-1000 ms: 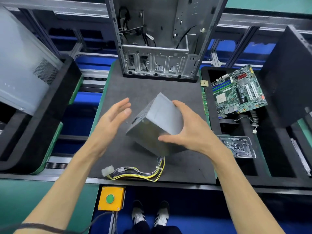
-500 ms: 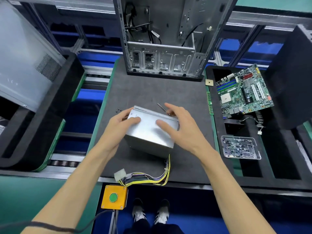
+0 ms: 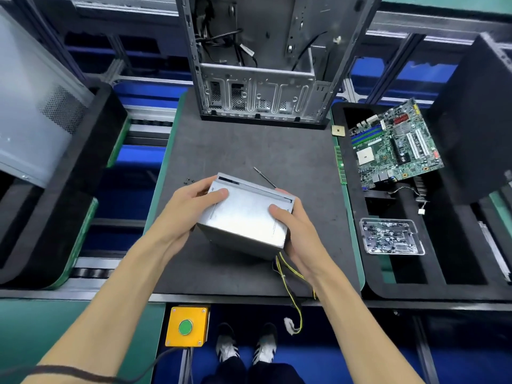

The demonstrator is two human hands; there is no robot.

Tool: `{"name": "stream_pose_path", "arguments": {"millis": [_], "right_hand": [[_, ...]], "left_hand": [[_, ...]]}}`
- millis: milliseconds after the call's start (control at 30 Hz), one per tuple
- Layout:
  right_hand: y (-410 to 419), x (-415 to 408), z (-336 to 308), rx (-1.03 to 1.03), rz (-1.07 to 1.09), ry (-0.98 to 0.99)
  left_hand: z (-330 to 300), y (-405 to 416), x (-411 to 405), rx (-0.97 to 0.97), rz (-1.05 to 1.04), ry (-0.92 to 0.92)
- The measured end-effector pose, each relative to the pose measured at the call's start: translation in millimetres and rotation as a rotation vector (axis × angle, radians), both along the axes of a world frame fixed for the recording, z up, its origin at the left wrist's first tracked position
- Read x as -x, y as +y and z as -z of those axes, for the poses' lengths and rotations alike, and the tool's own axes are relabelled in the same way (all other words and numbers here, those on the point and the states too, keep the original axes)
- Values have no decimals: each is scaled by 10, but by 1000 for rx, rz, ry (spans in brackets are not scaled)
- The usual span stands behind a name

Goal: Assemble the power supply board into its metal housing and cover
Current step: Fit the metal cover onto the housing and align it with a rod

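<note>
The dark worktop (image 3: pixel 291 151) carries an open computer chassis (image 3: pixel 263 79) standing upright at its far edge, with loose black cables visible inside. To the right of the worktop, a black foam tray (image 3: pixel 432 281) holds a green motherboard (image 3: pixel 396 145) lying tilted in its far compartment and a clear plastic parts box (image 3: pixel 390 236) nearer to me. To the left, a grey side panel (image 3: pixel 33 106) leans in a second black foam holder (image 3: pixel 83 167). I hold the power supply housing (image 3: pixel 246 217), a closed grey metal box, raised above the centre of the worktop and tilted, with its broad face toward me. My left hand (image 3: pixel 188 214) grips its left end, thumb pressed on the top face and fingers wrapped around the side. My right hand (image 3: pixel 299 231) grips the right end in the same manner, thumb on top and fingers closed behind the far corner. A bundle of yellow and black wires (image 3: pixel 291 284) exits the lower right corner of the housing and hangs past the worktop's near edge, ending in a white connector (image 3: pixel 289 325). A yellow button box (image 3: pixel 188 327) with a green button sits below the near edge. A thin screwdriver (image 3: pixel 264 177) lies on the worktop just behind the housing, and a few small black screws (image 3: pixel 189 180) lie near my left fingertips.
</note>
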State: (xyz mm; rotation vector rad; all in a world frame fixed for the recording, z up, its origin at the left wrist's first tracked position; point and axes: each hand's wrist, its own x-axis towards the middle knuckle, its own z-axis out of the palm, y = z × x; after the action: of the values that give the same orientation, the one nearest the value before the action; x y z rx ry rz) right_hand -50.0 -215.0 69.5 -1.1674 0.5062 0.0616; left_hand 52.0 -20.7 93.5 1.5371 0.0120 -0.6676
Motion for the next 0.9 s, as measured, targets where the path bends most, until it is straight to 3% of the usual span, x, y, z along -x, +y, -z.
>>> {"name": "stream_pose_path", "arguments": {"millis": [300, 733, 900], "right_hand": [[-5, -5, 7, -24, 40, -19], [35, 66, 41, 334, 114, -193], [24, 139, 140, 242, 56, -228]], "left_hand": [[25, -47, -152, -74, -7, -15], [49, -95, -24, -133, -49, -234], [49, -120, 28, -149, -52, -270]]}}
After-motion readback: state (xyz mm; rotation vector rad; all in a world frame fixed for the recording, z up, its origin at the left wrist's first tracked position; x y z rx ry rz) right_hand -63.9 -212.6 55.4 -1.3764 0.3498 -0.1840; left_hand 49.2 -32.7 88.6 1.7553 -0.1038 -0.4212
